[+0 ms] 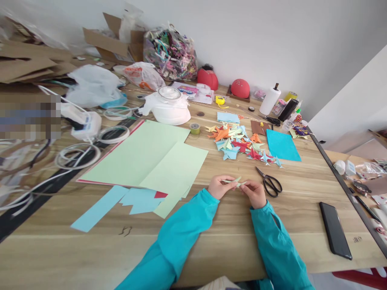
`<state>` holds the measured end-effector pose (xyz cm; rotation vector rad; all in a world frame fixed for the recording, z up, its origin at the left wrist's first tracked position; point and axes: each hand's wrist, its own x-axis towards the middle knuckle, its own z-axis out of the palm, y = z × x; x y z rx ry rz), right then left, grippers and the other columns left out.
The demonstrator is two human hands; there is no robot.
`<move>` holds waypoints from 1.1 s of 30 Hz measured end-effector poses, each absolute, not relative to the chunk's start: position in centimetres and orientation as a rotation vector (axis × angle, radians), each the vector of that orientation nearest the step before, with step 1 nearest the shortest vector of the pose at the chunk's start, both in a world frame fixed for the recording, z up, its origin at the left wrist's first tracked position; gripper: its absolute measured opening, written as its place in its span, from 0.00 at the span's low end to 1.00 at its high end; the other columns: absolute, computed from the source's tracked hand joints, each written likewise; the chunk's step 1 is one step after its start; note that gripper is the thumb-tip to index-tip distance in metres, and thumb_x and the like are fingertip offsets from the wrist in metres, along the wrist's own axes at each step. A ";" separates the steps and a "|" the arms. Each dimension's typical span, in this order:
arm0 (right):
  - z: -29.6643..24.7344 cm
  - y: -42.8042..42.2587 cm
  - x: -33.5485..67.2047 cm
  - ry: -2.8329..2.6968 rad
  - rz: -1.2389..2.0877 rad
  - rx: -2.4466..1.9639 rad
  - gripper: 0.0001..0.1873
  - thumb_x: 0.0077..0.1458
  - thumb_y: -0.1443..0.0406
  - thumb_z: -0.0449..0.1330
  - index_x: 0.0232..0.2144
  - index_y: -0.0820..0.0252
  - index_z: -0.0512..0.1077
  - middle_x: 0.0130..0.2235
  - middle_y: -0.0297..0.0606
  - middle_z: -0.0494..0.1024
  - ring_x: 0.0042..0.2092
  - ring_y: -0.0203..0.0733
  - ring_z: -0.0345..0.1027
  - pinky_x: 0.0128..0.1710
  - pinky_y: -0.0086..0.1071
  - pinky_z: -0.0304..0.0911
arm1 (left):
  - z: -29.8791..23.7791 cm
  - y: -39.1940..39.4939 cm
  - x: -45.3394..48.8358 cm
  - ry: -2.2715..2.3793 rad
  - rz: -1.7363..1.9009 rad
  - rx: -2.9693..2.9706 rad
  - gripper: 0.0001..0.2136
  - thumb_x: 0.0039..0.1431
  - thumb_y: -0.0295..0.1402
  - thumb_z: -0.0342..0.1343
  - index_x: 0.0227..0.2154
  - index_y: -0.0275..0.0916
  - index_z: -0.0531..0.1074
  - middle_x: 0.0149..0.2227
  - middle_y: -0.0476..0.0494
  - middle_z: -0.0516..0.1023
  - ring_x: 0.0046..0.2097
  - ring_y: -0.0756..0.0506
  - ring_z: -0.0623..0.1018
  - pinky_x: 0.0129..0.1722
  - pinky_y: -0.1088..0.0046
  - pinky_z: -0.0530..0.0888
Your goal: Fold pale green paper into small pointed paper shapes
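Note:
Between my two hands is a small pale green folded paper piece (pixel 237 183), with narrow points sticking out. My left hand (pixel 220 186) pinches its left side, and my right hand (pixel 254 192) pinches the right side with thumb and finger. Black-handled scissors (pixel 269 182) lie just right of my right hand. Beyond my hands spreads a pile of folded paper cranes (pixel 231 145) in orange, red, blue and green. Pale green paper sheets (pixel 145 153) lie to the left, with cut light blue paper pieces (pixel 98 207) at their near edge.
A black phone (pixel 335 230) lies at the right. A bright blue sheet (pixel 283 145) is beside the cranes. Farther back are a tape roll (pixel 195 128), a white bag-covered container (pixel 169 106) and red domes (pixel 240 88). Coiled white cables (pixel 78 156) and a power strip (pixel 87 125) occupy the left.

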<state>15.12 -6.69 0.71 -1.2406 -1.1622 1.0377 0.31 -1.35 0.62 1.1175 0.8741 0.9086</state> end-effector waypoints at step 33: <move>-0.2 -6.5 15.5 -0.874 1.198 -1.210 0.17 0.47 0.53 0.59 0.28 0.60 0.76 0.23 0.35 0.73 0.26 0.36 0.65 0.24 0.29 0.59 | 0.8 -1.2 0.2 0.876 0.928 1.104 0.14 0.34 0.37 0.66 0.23 0.33 0.75 0.19 0.46 0.76 0.22 0.48 0.75 0.27 0.72 0.73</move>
